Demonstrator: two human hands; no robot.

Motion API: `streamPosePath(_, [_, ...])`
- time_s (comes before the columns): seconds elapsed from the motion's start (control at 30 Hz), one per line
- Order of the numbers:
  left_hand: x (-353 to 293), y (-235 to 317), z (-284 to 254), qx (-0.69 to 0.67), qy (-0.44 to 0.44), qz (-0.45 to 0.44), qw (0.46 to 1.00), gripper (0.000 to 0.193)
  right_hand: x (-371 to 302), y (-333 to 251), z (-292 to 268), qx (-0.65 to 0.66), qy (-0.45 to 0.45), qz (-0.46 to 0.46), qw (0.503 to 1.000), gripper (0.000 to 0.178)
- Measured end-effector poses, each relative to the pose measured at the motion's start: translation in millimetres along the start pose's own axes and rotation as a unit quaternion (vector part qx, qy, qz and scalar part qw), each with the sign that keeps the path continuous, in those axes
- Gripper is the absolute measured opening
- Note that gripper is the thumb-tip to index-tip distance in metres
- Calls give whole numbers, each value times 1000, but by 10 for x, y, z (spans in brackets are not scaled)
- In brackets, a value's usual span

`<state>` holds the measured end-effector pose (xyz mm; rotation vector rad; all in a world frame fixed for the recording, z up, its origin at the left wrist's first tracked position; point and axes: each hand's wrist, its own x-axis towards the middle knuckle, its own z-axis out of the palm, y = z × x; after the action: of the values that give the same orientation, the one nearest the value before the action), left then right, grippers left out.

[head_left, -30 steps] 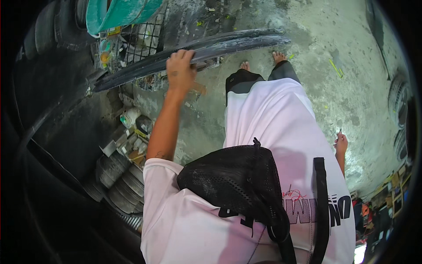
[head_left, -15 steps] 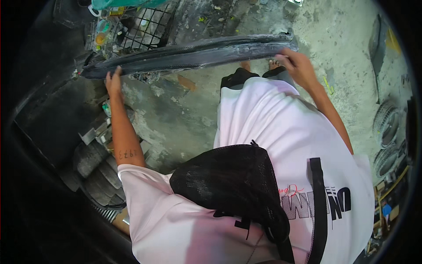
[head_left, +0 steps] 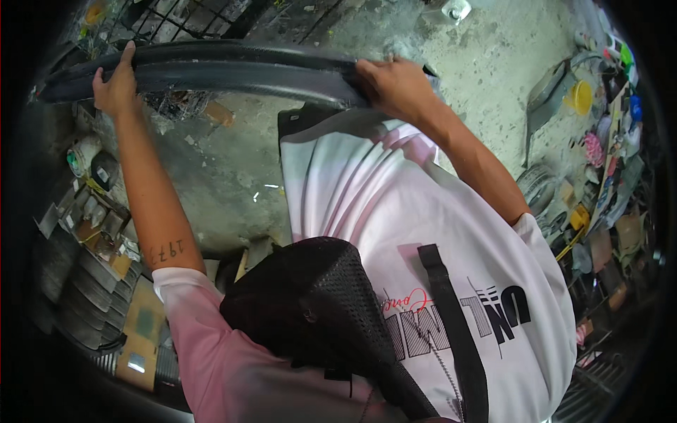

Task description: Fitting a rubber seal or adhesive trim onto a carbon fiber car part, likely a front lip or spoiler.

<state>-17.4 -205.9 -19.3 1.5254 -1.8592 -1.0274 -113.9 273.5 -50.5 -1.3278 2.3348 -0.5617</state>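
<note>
While suspending a long, curved, black, rubbery-looking strip over the stained grey concrete floor, looks like two-handed positioning. Steadied near its left end by the left hand, digits spread; can't tell if closed round it. Clasped towards its right end by the right hand, curled tight. Probably calls for supporting both ends evenly. Can't make out most right fingers or the far-left tip, near the dark rim.

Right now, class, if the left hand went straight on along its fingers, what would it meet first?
The long black strip, which the left hand is touching. Past it, the black wire grid seems next in line, though the depth between them is unclear.
</note>
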Motion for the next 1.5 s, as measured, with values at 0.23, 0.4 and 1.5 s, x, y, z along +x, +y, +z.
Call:
streamPosePath(0.23, [787,-19,-259,25,-19,-70,997,114,50,40,-106,-11,-37,-24,999,19])
streamPosePath(0.4, [928,-47,-368,96,7,-97,991,107,54,9,-180,-29,-77,-42,996,19])
streamPosePath(1.5, [423,-69,-4,-306,-7,-221,926,41,204,10,-202,-79,-36,-71,994,16])
